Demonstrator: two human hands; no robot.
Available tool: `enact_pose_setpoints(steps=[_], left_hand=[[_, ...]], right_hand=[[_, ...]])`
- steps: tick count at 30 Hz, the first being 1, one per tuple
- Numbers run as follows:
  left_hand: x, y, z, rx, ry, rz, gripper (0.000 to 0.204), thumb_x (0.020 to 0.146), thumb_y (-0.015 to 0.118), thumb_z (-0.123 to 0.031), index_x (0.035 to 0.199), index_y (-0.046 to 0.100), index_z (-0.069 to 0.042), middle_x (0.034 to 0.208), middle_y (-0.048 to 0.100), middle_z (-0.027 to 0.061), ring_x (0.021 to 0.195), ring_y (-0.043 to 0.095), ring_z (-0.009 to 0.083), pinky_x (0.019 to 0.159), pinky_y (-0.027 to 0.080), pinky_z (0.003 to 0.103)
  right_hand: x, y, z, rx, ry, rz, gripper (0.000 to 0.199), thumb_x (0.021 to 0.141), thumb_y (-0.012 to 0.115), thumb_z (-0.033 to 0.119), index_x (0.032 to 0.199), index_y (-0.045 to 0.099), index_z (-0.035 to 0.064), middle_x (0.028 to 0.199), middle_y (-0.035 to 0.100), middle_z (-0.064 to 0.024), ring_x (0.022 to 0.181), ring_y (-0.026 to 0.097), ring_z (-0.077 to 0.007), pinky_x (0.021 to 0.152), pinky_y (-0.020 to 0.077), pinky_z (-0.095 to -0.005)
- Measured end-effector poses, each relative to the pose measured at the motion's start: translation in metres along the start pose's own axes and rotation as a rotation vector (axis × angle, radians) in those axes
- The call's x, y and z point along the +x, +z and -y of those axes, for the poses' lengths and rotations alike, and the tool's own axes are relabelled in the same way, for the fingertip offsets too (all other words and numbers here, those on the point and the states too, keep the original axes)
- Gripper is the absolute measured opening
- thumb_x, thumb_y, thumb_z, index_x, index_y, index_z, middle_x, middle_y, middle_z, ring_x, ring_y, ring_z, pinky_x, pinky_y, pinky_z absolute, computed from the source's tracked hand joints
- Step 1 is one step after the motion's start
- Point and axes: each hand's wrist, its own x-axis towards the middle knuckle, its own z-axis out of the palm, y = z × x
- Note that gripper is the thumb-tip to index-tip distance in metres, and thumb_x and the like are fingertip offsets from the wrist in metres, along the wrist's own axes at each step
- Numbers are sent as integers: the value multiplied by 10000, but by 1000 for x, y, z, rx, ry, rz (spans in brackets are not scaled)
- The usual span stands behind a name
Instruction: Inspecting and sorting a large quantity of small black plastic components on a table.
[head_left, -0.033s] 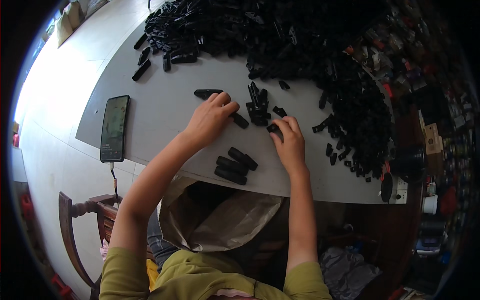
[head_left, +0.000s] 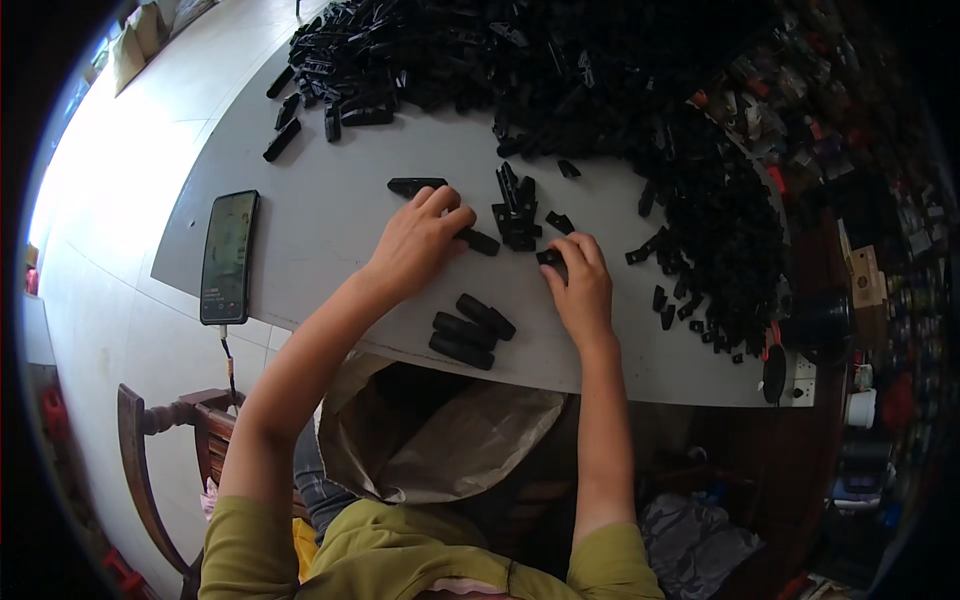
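My left hand (head_left: 415, 240) is closed around a long black plastic piece (head_left: 481, 242), whose rounded end sticks out to the right of the fingers. Just beyond the knuckles lies another long black piece (head_left: 405, 186). My right hand (head_left: 585, 288) pinches a small black plastic part (head_left: 548, 257) between thumb and fingertips. A similar small part (head_left: 559, 222) rests beyond those fingertips. Between the hands and slightly farther off is a small cluster of black parts (head_left: 517, 215). Nearer to me, several rounded black pieces (head_left: 463, 340) lie side by side.
A big heap of black parts (head_left: 440, 60) covers the far side of the grey table (head_left: 300, 220) and spreads down its right as smaller parts (head_left: 720, 240). A phone (head_left: 229, 258) with a cable stands at the left. Below the near edge gapes an open sack (head_left: 470, 440); a wooden chair (head_left: 140, 450) is at left.
The long piece in my left hand has turned slightly, lying a little flatter. My right hand has shifted a touch to the right with its small part.
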Motion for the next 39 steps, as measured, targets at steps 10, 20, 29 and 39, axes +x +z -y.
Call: enact_pose_setpoints(steps=[10,20,29,39], left_hand=[[-17,4,-11,-332,-20,115,244,746,697,-72,965,594,-44,926,558,126,924,547,333,803,459,405],[-59,-37,-14,-17,-61,-218,281,721,540,72,975,597,-36,1071,602,136,1027,549,328,912,431,423],[-189,-129,38,715,-712,-188,497,744,496,103,1200,478,-93,952,652,109,1188,509,324,1076,172,579],[-56,-19,-19,12,-73,-152,327,717,576,-20,1040,598,-57,1035,580,103,972,551,269,851,434,379]], right_hand=[[-8,9,17,1598,702,25,262,952,533,132,1192,549,30,922,626,-45,736,594,-105,586,446,-203],[-16,23,27,962,526,30,280,884,578,30,1163,578,13,1010,584,-39,705,523,-55,563,415,-180],[-3,20,35,438,130,10,222,860,546,-24,1065,627,5,1076,549,-41,696,518,-76,564,436,-192],[29,18,53,13,-32,163,266,735,730,69,976,640,3,814,581,-85,598,504,-188,607,441,-306]])
